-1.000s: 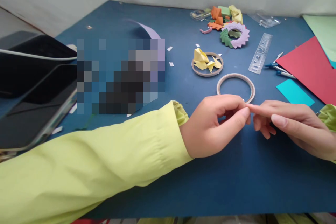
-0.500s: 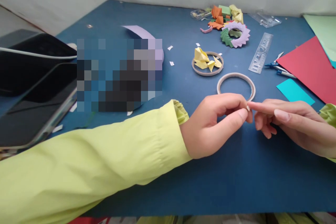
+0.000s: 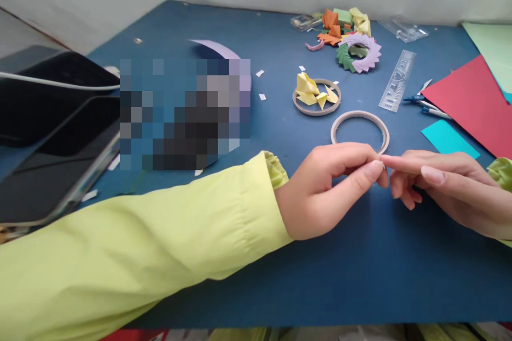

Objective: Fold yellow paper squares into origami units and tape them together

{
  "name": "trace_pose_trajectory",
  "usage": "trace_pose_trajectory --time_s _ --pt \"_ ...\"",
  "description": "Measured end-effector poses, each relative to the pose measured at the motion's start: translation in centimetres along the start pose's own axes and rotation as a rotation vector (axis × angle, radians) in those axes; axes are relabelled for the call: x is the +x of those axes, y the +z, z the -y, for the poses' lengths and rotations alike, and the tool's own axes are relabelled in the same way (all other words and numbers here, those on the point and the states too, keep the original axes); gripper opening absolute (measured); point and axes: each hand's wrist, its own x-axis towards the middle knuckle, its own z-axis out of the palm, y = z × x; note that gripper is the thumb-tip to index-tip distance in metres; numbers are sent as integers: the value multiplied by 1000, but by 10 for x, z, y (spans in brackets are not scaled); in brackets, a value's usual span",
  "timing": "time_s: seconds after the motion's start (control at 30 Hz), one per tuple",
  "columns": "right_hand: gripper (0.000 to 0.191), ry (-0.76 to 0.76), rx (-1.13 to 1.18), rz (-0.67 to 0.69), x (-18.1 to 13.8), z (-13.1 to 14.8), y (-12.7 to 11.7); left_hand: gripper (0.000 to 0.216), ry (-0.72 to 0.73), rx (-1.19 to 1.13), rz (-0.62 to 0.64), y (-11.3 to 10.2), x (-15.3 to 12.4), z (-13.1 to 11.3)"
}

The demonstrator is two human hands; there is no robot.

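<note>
My left hand (image 3: 328, 192) hovers low over the blue table (image 3: 360, 272), its thumb and forefinger pinched together on something too small to name. My right hand (image 3: 444, 189) meets it from the right, its forefinger tip touching that pinch, the other fingers curled. Both wrists wear lime-green sleeves. Just behind the fingertips lies a thin tape ring (image 3: 360, 130). A second tape ring (image 3: 317, 98) farther back holds yellow folded paper pieces (image 3: 310, 90).
A purple-and-green folded paper wreath (image 3: 359, 53) and loose coloured pieces sit at the back. A clear ruler (image 3: 398, 81), pens (image 3: 426, 106), red paper (image 3: 476, 101) and a cyan slip (image 3: 448, 140) lie right. Dark devices (image 3: 52, 133) occupy the left edge; a blurred patch sits beside them.
Both hands have drifted slightly to the right together, still touching at the fingertips. Nothing else has moved.
</note>
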Motion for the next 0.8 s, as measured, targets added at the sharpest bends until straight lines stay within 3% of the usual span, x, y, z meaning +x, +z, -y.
trace_pose_trajectory --time_s 0.43,0.8 --pt "33 5 25 1 1 -1 1 25 61 19 -6 0 0 1" --pt "37 -45 -19 -30 -3 -1 3 22 6 237 -87 2 2 -8"
